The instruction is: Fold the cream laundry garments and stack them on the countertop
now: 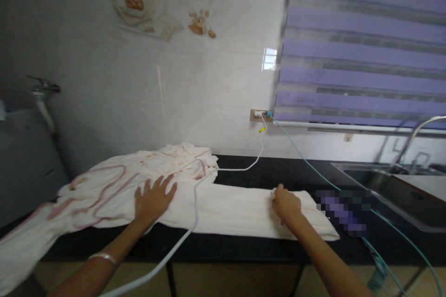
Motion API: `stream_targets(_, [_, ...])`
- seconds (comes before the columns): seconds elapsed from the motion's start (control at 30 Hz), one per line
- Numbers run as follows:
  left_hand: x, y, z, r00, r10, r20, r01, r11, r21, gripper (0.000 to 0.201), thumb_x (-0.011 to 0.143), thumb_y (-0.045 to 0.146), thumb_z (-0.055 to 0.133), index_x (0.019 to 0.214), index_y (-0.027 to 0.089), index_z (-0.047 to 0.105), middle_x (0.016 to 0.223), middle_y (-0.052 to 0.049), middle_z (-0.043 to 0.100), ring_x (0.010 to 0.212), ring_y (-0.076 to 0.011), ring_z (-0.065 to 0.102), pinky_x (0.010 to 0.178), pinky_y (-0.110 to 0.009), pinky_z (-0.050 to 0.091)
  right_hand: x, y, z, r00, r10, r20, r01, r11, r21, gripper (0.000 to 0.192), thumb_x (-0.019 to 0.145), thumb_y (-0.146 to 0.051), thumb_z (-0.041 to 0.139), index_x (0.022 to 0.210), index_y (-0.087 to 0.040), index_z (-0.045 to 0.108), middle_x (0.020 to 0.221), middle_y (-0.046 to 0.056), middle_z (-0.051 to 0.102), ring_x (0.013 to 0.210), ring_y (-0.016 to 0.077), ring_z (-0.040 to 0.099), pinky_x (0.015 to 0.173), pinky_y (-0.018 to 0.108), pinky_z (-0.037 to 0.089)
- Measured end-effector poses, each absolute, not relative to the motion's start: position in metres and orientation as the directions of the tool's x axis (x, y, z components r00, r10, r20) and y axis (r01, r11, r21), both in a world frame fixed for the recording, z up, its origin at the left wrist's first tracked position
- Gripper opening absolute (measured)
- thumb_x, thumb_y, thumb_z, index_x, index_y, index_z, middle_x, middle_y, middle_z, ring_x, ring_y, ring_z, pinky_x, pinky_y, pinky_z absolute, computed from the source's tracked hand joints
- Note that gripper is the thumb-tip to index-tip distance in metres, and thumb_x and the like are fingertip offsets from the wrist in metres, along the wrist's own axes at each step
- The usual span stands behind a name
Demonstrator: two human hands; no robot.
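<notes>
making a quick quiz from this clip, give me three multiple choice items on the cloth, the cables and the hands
1. Where does the cream cloth with pink trim lie?
A. in the steel sink
B. on the black stone counter
C. on the floor

2. How many cables run from the wall socket?
A. two
B. four
C. none

3. How is the left hand?
A. gripping a cable
B. raised in the air
C. pressed flat, fingers spread

Answers:
1 B: the cloth spreads over the black stone counter.
2 A: a white cable and a thin teal cable leave it.
3 C: its palm rests on the cloth, while the right hand pinches a fold.
</notes>
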State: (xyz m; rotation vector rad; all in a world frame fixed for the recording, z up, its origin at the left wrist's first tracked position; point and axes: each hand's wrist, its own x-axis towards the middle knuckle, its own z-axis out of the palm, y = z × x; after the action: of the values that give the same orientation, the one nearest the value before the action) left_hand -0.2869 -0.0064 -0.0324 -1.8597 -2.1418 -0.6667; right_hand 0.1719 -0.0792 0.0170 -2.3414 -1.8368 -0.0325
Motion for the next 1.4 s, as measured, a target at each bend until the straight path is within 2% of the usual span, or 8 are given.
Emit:
stream_targets(0.13, [-0.287, -0.006, -0.033, -0.168, 0.847, 0.505, 0.986, 0.137, 0.098, 0.065, 0.099, 0.058, 0.031, 0.157, 0.031, 0.042, 0.160, -0.008, 0.042, 0.146, -0.0479, 0.028, 0.117, -0.066, 0.015, 0.167, -0.077, 0.014, 0.231, 0.965, 0.122, 0.965, -0.212, -0.151, 0.027, 0.097, -0.015, 0.041, 0.120, -0.009, 0.054, 0.111, 0.022, 0.071, 0.106, 0.0309, 0.071, 0.084, 0.037, 0.051])
stream_targets(0.33, [-0.288, -0.003, -0.036, -0.165, 0.849, 0.502, 0.986, 0.137, 0.093, 0.066, 0.099, 0.060, 0.030, 0.157, 0.032, 0.040, 0.161, -0.007, 0.042, 0.146, -0.0477, 0.028, 0.117, -0.066, 0.016, 0.157, -0.073, 0.020, 0.231, 0.964, 0.130, 0.964, -0.209, -0.166, 0.028, 0.095, -0.014, 0.042, 0.120, -0.009, 0.055, 0.111, 0.021, 0.072, 0.106, 0.0297, 0.071, 0.083, 0.034, 0.051])
stream_targets(0.57, [-0.290, -0.002, -0.039, -0.155, 0.843, 0.515, 0.987, 0.147, 0.057, 0.063, 0.099, 0.058, 0.033, 0.157, 0.035, 0.039, 0.161, -0.007, 0.041, 0.146, -0.0463, 0.028, 0.117, -0.066, 0.016, 0.151, -0.073, 0.017, 0.189, 0.980, 0.061, 0.960, -0.171, -0.220, 0.038, 0.099, -0.037, 0.050, 0.119, -0.007, 0.063, 0.116, 0.025, 0.070, 0.108, 0.0323, 0.070, 0.088, 0.038, 0.052])
stream_targets(0.73, [-0.286, -0.006, -0.034, -0.164, 0.845, 0.509, 0.985, 0.170, 0.036, 0.063, 0.100, 0.057, 0.030, 0.158, 0.034, 0.038, 0.161, -0.006, 0.041, 0.146, -0.0458, 0.030, 0.116, -0.065, 0.019, 0.164, -0.064, 0.031, 0.100, 0.991, 0.084, 0.938, -0.066, -0.340, 0.045, 0.104, -0.040, 0.039, 0.102, -0.008, 0.071, 0.111, 0.026, 0.072, 0.110, 0.0320, 0.070, 0.093, 0.039, 0.051])
stream_targets(0.87, [-0.285, -0.007, -0.032, -0.179, 0.849, 0.497, 0.983, 0.180, 0.046, 0.064, 0.100, 0.059, 0.027, 0.158, 0.035, 0.038, 0.161, -0.004, 0.042, 0.146, -0.0449, 0.031, 0.116, -0.065, 0.021, 0.172, -0.055, 0.042, -0.030, 0.979, 0.202, 0.820, 0.140, -0.555, 0.043, 0.108, -0.029, 0.024, 0.121, -0.016, 0.063, 0.110, 0.012, 0.075, 0.101, 0.0181, 0.072, 0.088, 0.028, 0.053])
stream_targets(0.97, [-0.285, -0.006, -0.032, -0.186, 0.851, 0.491, 0.982, 0.183, 0.055, 0.063, 0.101, 0.059, 0.027, 0.159, 0.036, 0.037, 0.162, -0.003, 0.041, 0.146, -0.0443, 0.031, 0.117, -0.065, 0.020, 0.180, -0.052, 0.034, -0.028, 0.942, 0.334, 0.675, 0.264, -0.689, 0.038, 0.103, -0.019, 0.029, 0.127, -0.016, 0.059, 0.113, 0.011, 0.075, 0.104, 0.0170, 0.072, 0.091, 0.028, 0.053])
stream_targets(1.2, [-0.288, -0.004, -0.035, -0.181, 0.849, 0.496, 0.983, 0.165, 0.076, 0.063, 0.099, 0.057, 0.034, 0.158, 0.036, 0.039, 0.161, -0.004, 0.041, 0.147, -0.0455, 0.028, 0.117, -0.065, 0.017, 0.197, -0.066, -0.028, -0.040, 0.969, 0.244, 0.889, 0.146, -0.434, 0.042, 0.101, -0.019, 0.035, 0.134, -0.014, 0.060, 0.135, 0.015, 0.065, 0.127, 0.0227, 0.059, 0.113, 0.036, 0.037])
stream_targets(1.4, [-0.289, -0.005, -0.033, -0.184, 0.857, 0.482, 0.983, 0.159, 0.091, 0.063, 0.098, 0.057, 0.034, 0.157, 0.036, 0.039, 0.161, -0.004, 0.041, 0.147, -0.0459, 0.028, 0.117, -0.065, 0.018, 0.191, -0.071, -0.041, -0.062, 0.990, 0.127, 0.966, 0.092, -0.242, 0.065, 0.105, -0.051, 0.028, 0.158, -0.014, 0.037, 0.163, 0.012, 0.036, 0.154, 0.0329, 0.021, 0.125, 0.054, 0.011])
